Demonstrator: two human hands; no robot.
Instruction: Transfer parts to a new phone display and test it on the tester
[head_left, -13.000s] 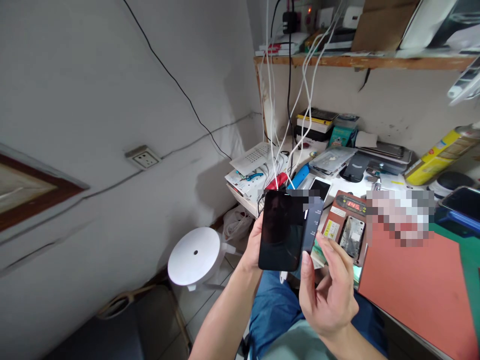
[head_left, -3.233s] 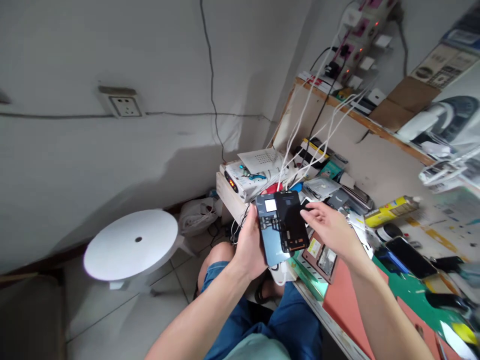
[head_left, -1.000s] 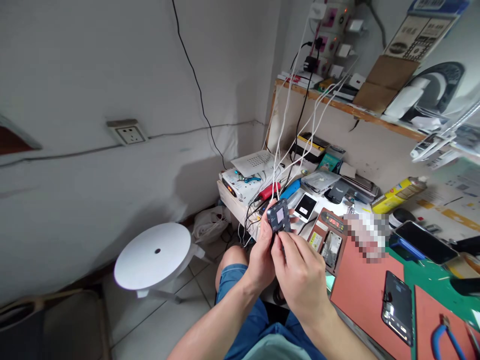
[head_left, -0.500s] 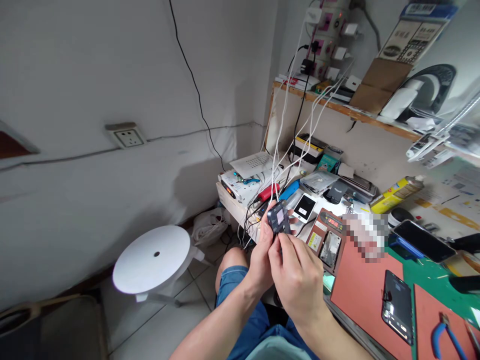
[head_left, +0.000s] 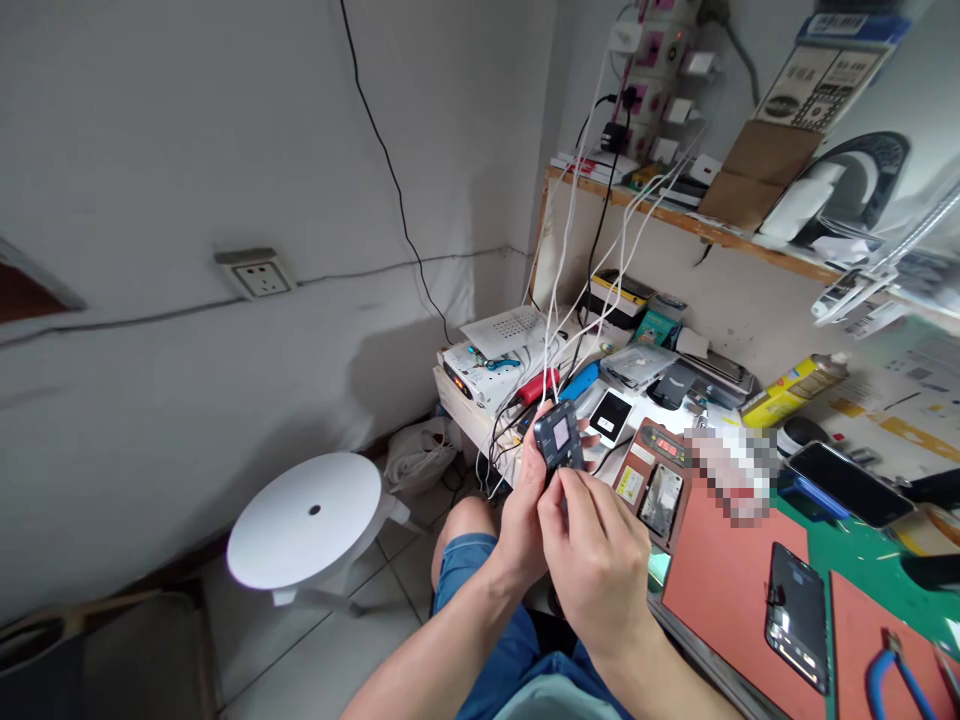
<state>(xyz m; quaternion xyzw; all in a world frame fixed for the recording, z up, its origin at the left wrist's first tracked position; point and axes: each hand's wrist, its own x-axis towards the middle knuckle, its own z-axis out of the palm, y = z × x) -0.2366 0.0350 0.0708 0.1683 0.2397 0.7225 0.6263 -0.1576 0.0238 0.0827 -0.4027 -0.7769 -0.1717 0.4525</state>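
My left hand [head_left: 523, 505] is wrapped round a small dark device [head_left: 556, 437] with a little lit screen, held above my lap beside the bench. White cables hang down from above to its top edge. My right hand [head_left: 596, 535] is closed in a pinch at the device's lower end, and whatever lies between its fingertips is hidden. Just beyond the device, a white phone [head_left: 610, 416] lies on the bench. To the right, a brown heating plate [head_left: 651, 462] with a red number display carries an opened phone body [head_left: 661, 500].
A phone screen assembly [head_left: 798, 615] lies on an orange mat [head_left: 739, 590], with blue-handled pliers [head_left: 892, 665] farther right. A yellow spray can [head_left: 793, 390] rests at the back. At the left stands a white round stool [head_left: 304, 520]. A wooden shelf [head_left: 757, 245] overhangs the bench.
Hardly anything differs. Both hands keep the same hold on the device, and the view has shifted very slightly.
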